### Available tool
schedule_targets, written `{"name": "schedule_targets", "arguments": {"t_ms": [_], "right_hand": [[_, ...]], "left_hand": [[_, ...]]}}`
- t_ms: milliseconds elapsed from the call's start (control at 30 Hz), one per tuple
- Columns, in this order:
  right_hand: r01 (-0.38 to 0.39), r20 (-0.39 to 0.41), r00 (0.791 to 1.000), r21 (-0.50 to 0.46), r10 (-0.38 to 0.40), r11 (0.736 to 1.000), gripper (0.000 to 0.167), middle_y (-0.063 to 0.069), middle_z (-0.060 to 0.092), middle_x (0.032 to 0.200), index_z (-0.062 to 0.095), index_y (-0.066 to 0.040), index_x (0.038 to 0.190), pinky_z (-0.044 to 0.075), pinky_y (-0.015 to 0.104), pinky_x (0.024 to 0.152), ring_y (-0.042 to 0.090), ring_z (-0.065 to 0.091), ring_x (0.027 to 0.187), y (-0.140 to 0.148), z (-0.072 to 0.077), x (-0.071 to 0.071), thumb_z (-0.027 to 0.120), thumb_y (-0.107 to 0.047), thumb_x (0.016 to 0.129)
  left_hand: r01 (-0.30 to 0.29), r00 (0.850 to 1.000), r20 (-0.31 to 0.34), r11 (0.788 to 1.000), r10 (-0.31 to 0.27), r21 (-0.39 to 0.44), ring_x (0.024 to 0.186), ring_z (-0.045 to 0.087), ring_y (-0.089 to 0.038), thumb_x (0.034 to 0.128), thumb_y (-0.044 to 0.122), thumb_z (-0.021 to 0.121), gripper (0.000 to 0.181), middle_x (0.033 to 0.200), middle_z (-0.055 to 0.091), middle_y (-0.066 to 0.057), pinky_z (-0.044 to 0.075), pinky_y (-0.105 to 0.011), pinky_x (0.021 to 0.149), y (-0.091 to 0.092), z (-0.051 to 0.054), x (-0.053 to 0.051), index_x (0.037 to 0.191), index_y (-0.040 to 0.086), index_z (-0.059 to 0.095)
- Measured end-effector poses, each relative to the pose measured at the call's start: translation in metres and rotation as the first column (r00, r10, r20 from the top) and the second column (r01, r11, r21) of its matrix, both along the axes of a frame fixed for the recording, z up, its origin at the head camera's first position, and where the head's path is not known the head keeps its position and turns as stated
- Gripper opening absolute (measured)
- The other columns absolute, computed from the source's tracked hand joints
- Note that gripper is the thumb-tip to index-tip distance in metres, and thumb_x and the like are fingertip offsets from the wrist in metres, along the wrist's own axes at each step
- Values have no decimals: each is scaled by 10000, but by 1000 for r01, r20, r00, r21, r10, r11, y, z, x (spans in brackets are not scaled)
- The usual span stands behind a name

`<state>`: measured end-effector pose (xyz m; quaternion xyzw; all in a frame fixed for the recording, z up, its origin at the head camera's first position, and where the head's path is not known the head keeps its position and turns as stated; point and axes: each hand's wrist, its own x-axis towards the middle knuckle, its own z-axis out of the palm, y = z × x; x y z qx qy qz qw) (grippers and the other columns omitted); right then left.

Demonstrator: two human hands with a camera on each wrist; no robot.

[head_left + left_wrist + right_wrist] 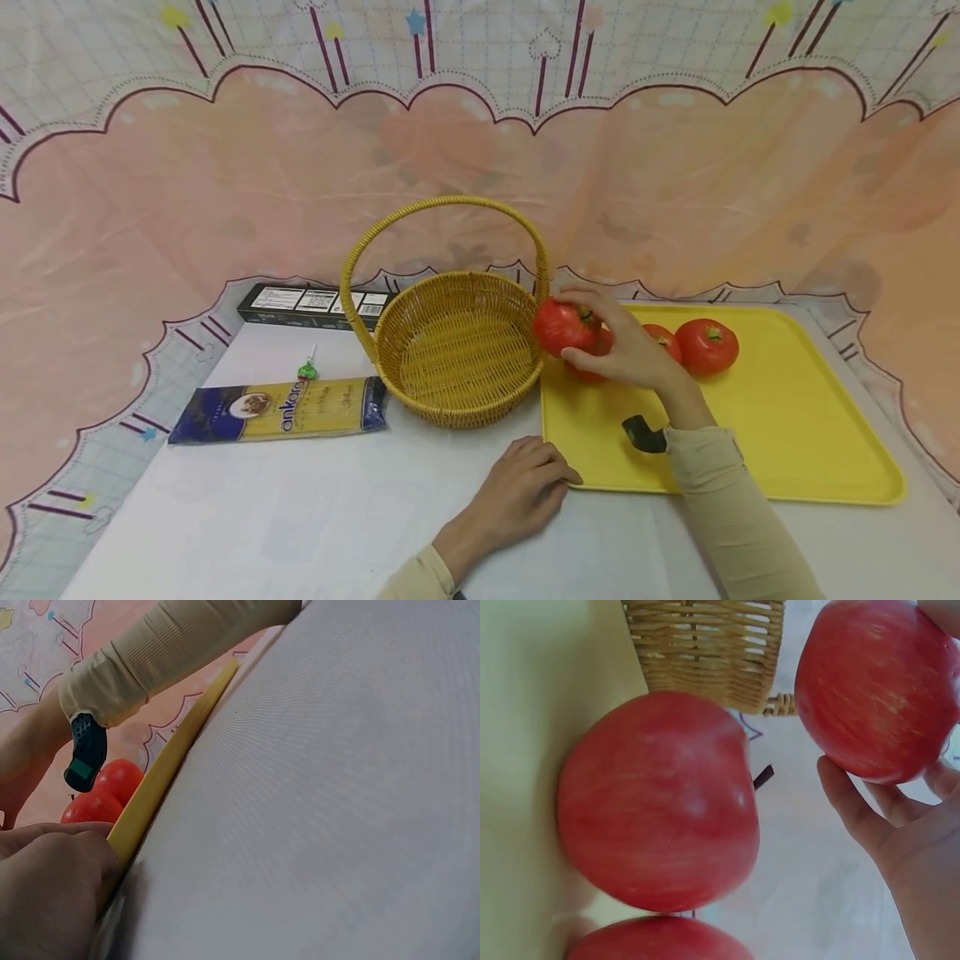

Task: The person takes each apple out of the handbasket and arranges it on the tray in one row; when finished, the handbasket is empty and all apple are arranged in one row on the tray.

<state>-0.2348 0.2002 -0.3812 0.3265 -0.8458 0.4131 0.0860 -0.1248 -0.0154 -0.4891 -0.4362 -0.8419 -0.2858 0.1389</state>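
Observation:
My right hand [633,346] holds a red apple [562,327] between thumb and fingers, above the left side of the yellow tray [795,417] and close to the basket's right rim. The right wrist view shows the held apple [877,694] with pale streaks. Below it on the tray is another apple [660,802] with a dark stem. Two more apples stand farther right, one of them the large apple [707,347]. My left hand [521,487] rests on the table at the tray's front left corner, its fingers touching the rim [161,776].
A yellow wicker basket [461,400] with a tall handle stands left of the tray. Farther left lie an ankara pasta packet [300,408], a green-wrapped lollipop [307,369] and a long black box [315,307]. A patterned cloth [300,192] hangs behind the table.

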Motion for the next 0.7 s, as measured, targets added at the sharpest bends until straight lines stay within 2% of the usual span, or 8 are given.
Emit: {"name": "schedule_targets", "arguments": {"t_ms": [167, 367, 467, 600, 700], "right_hand": [[42, 48, 998, 12, -42, 999, 653, -10, 347, 1470, 469, -291, 1339, 411, 566, 1013, 219, 370, 1316, 3, 5, 4, 769, -169, 772], [49, 63, 997, 25, -50, 999, 612, 61, 342, 1460, 515, -165, 1318, 394, 597, 1018, 259, 296, 1362, 3, 19, 17, 769, -116, 764], [64, 69, 995, 36, -66, 997, 613, 76, 335, 1460, 513, -147, 1320, 428, 576, 991, 268, 318, 1347, 4, 23, 22, 768, -111, 764], [97, 95, 990, 52, -102, 994, 629, 80, 315, 1465, 491, -157, 1333, 487, 503, 888, 266, 392, 1268, 7, 24, 23, 763, -107, 768], [103, 106, 989, 43, -107, 994, 630, 98, 315, 1453, 480, -143, 1337, 491, 511, 894, 270, 409, 1245, 10, 23, 23, 756, -95, 773]], "left_hand": [[0, 1000, 10, 1000, 0, 2, 973, 518, -35, 884, 155, 614, 179, 917, 571, 150, 370, -286, 1063, 0, 1, -2, 995, 272, 690], [11, 1000, -2, 1000, -11, 13, 961, 517, -28, 887, 161, 608, 172, 913, 573, 148, 381, -283, 1047, 0, 0, -2, 993, 270, 688], [11, 1000, -12, 1000, -11, 8, 960, 521, -32, 888, 161, 610, 172, 912, 571, 148, 386, -294, 1047, 0, 0, -1, 996, 271, 687], [9, 1000, -2, 1000, -9, 3, 966, 521, -31, 894, 169, 604, 171, 914, 569, 151, 385, -297, 1053, 0, 0, -1, 1000, 276, 685], [8, 1000, 3, 1000, -8, 4, 968, 521, -30, 906, 180, 589, 165, 919, 574, 148, 385, -299, 1054, 0, 0, 0, 1001, 277, 683]]}}
